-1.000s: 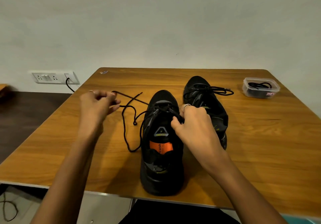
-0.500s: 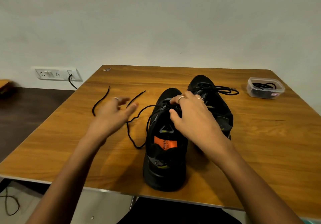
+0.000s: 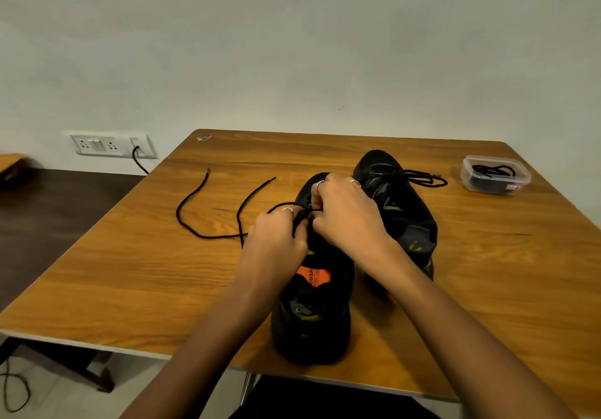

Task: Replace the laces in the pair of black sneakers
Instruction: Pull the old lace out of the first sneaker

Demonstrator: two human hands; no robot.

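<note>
Two black sneakers stand side by side on the wooden table [image 3: 130, 272], toes pointing away from me. The near sneaker [image 3: 312, 314] has an orange insole label. Its black lace [image 3: 192, 197] trails loose across the table to the left, both ends free. My left hand [image 3: 276, 239] and my right hand [image 3: 344, 217] meet over this sneaker's eyelets, and both pinch the lace there. The far sneaker [image 3: 400, 210], to the right, is laced, with its lace ends lying off to the right.
A small clear plastic tub [image 3: 496, 174] holding a black lace sits at the table's back right. A wall socket strip [image 3: 110, 145] with a plugged cable is at the left, beyond the table edge. A dark floor lies to the left.
My left hand let go of the lace end and came right onto the near sneaker's eyelets. The lace ends dropped onto the table. My right hand moved slightly forward on the shoe.
</note>
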